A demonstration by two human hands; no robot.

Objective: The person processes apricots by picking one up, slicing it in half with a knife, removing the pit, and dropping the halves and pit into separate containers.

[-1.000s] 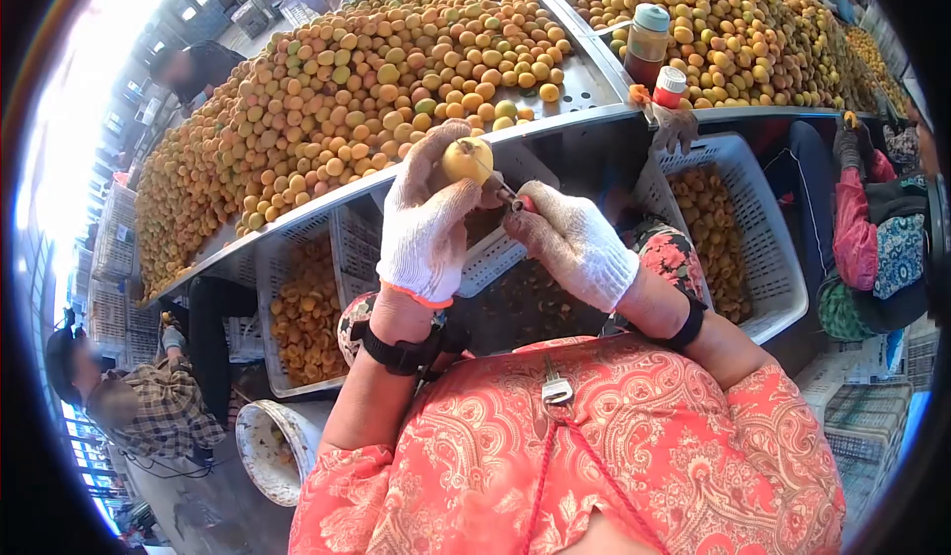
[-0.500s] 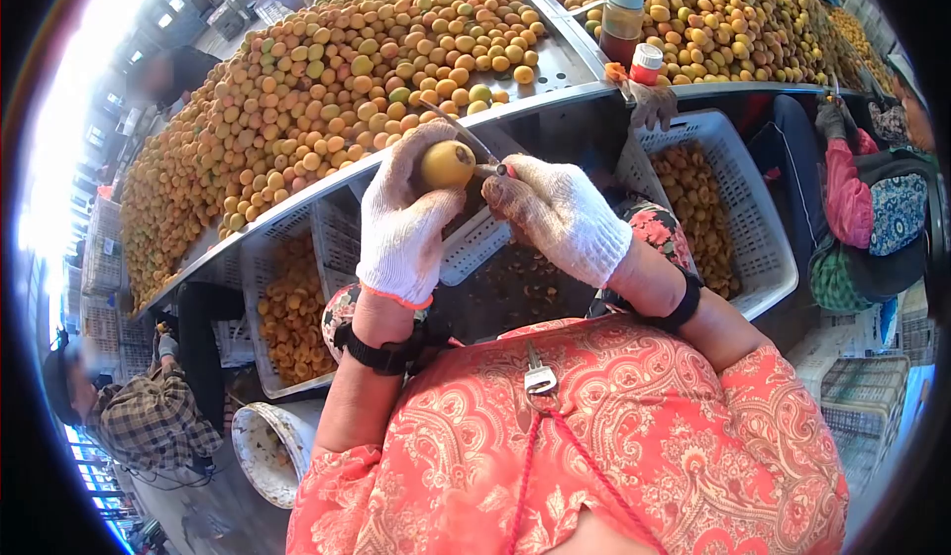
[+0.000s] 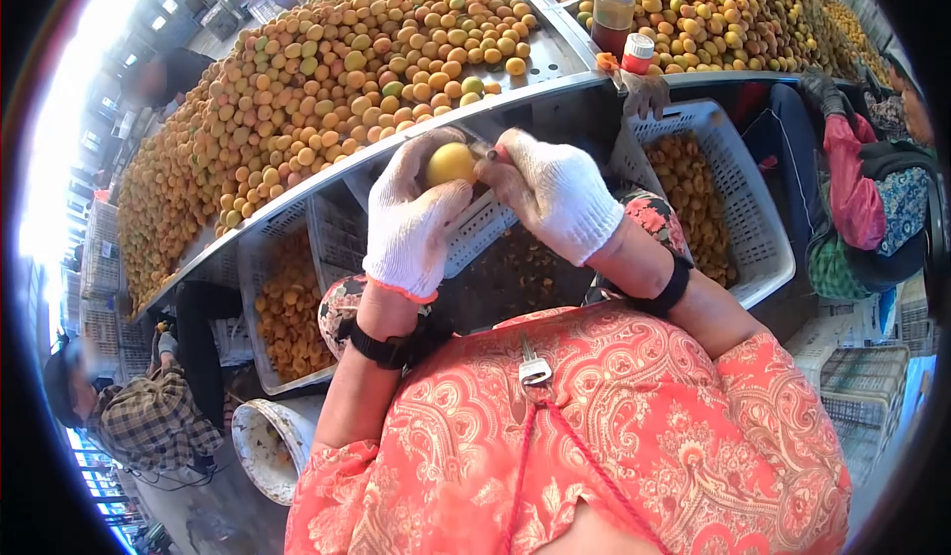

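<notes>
A yellow apricot sits in my gloved left hand, fingers curled round its far side and the thumb along the near side. My gloved right hand is closed on a small knife with a red and dark handle end. Its blade is mostly hidden, close against the apricot's right side. Both white gloves are stained brown at the fingers. The hands are close together in front of the edge of a metal table heaped with apricots.
A white crate of split apricots stands right, another crate of halves left. A jar and a red bottle stand on the table's divider. A white bucket is lower left. People sit at both sides.
The apricot has turned in my left hand, its dark stem end no longer showing. My right hand has come in against it, and the long blade seen earlier is mostly out of sight.
</notes>
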